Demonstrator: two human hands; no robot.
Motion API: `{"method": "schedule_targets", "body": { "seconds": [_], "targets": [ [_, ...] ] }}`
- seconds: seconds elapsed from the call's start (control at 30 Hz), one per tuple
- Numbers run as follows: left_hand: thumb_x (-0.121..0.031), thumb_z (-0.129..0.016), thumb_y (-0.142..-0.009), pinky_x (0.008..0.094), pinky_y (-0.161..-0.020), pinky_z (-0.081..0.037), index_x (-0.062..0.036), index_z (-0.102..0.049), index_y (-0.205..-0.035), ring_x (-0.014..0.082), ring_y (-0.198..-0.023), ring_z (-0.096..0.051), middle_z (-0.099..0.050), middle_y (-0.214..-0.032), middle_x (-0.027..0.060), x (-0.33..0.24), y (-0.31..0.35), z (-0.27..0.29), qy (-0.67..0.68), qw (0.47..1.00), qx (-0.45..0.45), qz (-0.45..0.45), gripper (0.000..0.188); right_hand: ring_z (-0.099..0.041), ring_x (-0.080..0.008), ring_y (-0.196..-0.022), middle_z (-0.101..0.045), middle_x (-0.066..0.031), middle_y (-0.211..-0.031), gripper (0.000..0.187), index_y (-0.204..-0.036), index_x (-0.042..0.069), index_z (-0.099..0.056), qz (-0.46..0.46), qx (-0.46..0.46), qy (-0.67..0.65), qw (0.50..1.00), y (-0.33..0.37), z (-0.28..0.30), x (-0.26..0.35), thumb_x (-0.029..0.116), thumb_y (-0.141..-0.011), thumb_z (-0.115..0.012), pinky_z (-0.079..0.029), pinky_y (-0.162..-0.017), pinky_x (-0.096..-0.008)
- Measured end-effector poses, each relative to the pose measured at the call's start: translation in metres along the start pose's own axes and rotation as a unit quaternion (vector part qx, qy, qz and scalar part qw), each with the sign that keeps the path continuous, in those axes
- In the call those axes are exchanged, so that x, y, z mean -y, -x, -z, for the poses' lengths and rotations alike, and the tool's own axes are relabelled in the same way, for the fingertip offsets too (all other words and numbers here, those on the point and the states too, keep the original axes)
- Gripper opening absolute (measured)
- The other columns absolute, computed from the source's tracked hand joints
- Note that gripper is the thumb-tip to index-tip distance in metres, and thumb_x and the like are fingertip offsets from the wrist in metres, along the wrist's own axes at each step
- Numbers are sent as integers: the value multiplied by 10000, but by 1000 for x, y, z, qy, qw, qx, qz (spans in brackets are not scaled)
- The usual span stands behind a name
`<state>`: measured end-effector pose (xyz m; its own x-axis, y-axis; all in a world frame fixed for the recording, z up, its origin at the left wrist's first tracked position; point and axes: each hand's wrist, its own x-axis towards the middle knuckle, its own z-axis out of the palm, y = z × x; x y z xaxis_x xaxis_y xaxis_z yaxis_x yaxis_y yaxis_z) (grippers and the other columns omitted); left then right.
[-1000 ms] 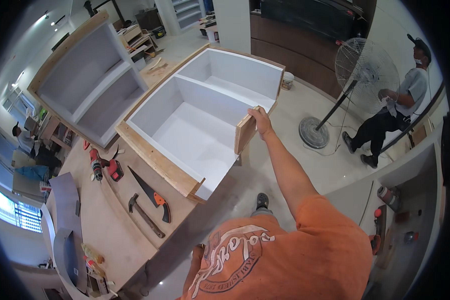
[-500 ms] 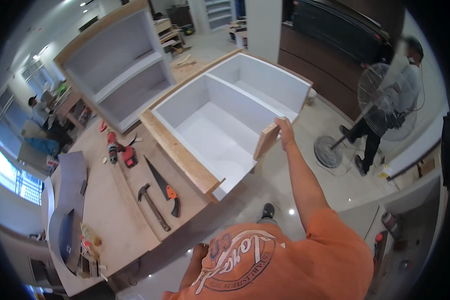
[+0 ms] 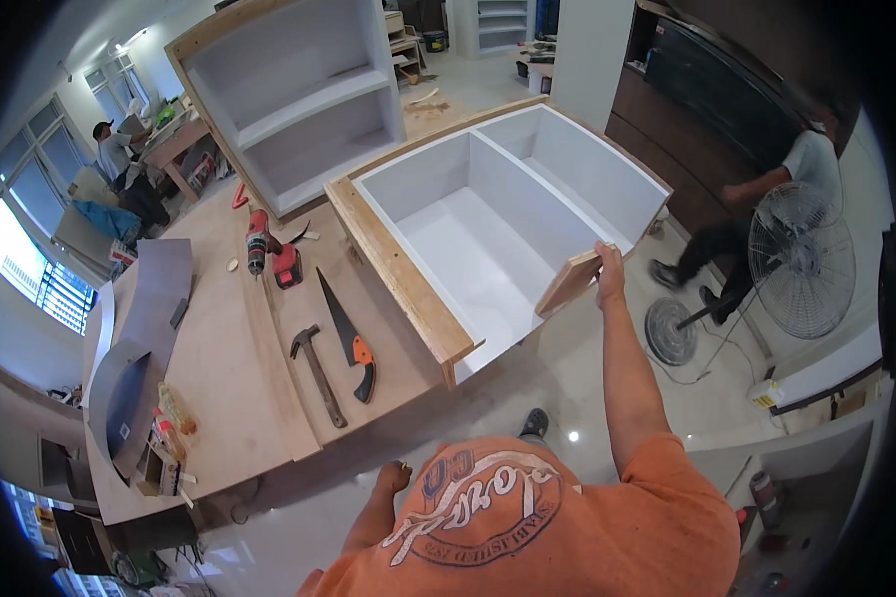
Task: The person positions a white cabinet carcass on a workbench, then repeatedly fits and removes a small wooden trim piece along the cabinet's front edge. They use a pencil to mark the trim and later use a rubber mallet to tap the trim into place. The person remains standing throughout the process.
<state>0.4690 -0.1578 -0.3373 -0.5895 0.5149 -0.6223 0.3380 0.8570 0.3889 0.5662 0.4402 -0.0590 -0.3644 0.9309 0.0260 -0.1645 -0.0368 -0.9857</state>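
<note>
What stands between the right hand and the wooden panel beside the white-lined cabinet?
Nothing visible: the right hand grips the upper right end of the wooden panel directly.

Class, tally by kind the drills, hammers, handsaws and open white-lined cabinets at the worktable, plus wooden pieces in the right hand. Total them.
Drill: 1
Hammer: 1
Handsaw: 1
White-lined cabinets: 2
Wooden piece in right hand: 1
Total: 6
</note>
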Motion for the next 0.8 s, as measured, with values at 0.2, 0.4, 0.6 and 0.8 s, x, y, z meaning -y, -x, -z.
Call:
{"method": "schedule_targets", "body": {
  "seconds": [0.2, 0.4, 0.6, 0.8],
  "targets": [
    [-393, -626, -869, 493, -884, -525, 37, -711, -981, 463, -1001, -651, -683, -1027, 299, 10, -2, -7, 14, 998, -29, -55, 452, -513, -188, -1046, -577, -21, -1067, 397, -1114, 149, -609, 32, -19, 21, 999, -11, 5, -14, 429, -846, -692, -407, -902, -357],
    [-378, -645, -862, 493, -840, -520, 28, -713, -942, 464, -964, -651, -683, -987, 295, 28, -9, -25, 41, 997, -32, -59, 419, -517, -182, -1110, -607, -57, -1142, 444, -1175, 70, -622, 9, -36, -10, 999, 3, -11, 4, 377, -862, -692, -374, -990, -323],
    [-372, -667, -860, 503, -829, -521, 34, -711, -952, 470, -967, -652, -678, -981, 308, 28, -16, -22, 70, 995, -27, -58, 419, -507, -182, -1141, -610, -68, -1161, 458, -1195, 53, -624, 5, -34, -16, 999, 4, -6, 6, 364, -866, -692, -359, -1010, -315],
    [-380, -673, -864, 510, -827, -521, 52, -706, -963, 487, -975, -646, -676, -971, 319, 29, -17, -20, 35, 997, -51, -50, 445, -512, -181, -1123, -613, -69, -1160, 454, -1191, 52, -635, -8, -43, -16, 999, 7, -13, 9, 364, -865, -695, -369, -993, -312]
  ]
}}
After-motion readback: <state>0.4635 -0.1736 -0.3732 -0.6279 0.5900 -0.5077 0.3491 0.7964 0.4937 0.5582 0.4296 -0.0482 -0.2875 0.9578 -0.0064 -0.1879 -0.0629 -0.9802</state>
